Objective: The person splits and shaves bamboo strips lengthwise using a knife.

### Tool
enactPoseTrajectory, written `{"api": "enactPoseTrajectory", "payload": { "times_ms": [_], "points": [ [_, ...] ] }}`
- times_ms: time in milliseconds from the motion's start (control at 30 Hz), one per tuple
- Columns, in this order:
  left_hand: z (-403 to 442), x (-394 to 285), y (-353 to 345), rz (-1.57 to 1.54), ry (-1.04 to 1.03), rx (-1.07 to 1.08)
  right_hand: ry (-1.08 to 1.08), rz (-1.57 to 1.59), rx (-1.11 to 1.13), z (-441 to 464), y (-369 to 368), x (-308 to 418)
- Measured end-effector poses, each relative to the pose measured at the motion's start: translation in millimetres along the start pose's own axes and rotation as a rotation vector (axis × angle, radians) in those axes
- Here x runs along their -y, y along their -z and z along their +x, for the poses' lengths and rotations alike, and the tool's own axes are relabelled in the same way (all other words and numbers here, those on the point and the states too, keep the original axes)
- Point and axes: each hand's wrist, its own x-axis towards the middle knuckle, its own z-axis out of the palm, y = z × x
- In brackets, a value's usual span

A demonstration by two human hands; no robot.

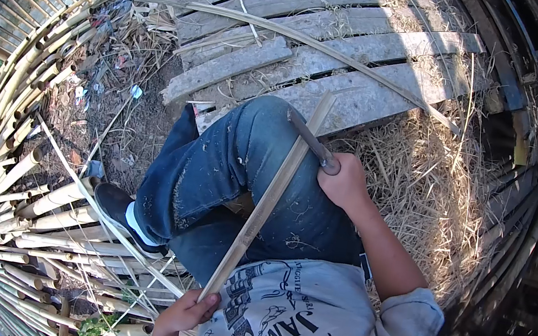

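"Looking at the two hands, what do you make of the fingers?"

"Those of the left hand [188, 311] are pinched around the lower end of a bamboo strip [267, 203], close to the shirt [326, 291]. Those of the right hand [345, 181] are clenched on a dark knife-like tool [318, 150]; its grip is mostly covered, so I can't tell how they wrap it."

"And where does the strip lie?"

"Slantwise over the jeans [314, 218], its far end showing against the near edge of the slatted platform [344, 102]. The tool crosses it near that end; whether its edge bites, I can't tell."

"What else is about?"

"A short plank [228, 70] by the platform's near left corner, a longer strip [305, 37] lying aslant from its left edge, straw [422, 186] along its near right side, and bamboo poles [53, 224] off to the left."

"Which step would you call this?"

"Shaving or smoothing the strip, I'd judge."

"And the next move?"

"It calls for a firm left pinch, a steady strip, and a shallow, even stroke, clear of the leg"
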Motion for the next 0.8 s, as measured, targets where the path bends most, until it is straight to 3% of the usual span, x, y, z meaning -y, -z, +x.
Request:
{"api": "enactPoseTrajectory", "payload": {
  "times_ms": [100,167,233,300,433,500,567,600,733,767,800],
  "points": [
    [25.3,-14.5,1.4,-0.101,-0.015,0.100,0.021,0.055,-0.070,-4.7,0.3,-4.5],
    [50.2,-23.7,-3.5,-0.131,-0.068,0.169,-0.022,-0.083,-0.048,-10.2,5.3,1.5],
    [61.9,-35.7,-18.3,-0.079,-0.086,0.145,-0.023,-0.092,-0.085,-12.9,10.1,4.1],
    [69.8,-49.9,-23.1,0.000,-0.105,0.085,-0.026,-0.113,0.018,-7.8,17.8,6.4],
    [38.2,-30.3,-15.8,0.010,-0.141,0.121,0.029,-0.220,0.067,-3.0,14.0,1.6],
    [19.9,-32.9,-25.0,0.021,-0.068,0.013,-0.007,-0.188,0.087,-1.8,11.3,3.7],
    [6.9,-44.3,-30.1,-0.037,0.147,-0.023,-0.047,-0.151,0.105,-2.7,8.9,3.6],
    [20.6,5.1,-14.0,-0.045,-0.028,-0.014,-0.026,-0.161,0.110,-2.4,8.6,1.5],
    [-14.7,-8.2,-25.3,0.006,0.243,-0.234,-0.052,-0.132,0.090,2.8,11.2,-0.5],
    [-25.1,15.8,-21.9,0.003,0.256,-0.234,-0.064,-0.112,0.088,-0.3,9.1,-1.3],
    [-29.0,43.3,-13.9,0.087,0.129,-0.195,0.005,-0.190,0.043,-2.3,6.5,-1.8]
  ]
}}
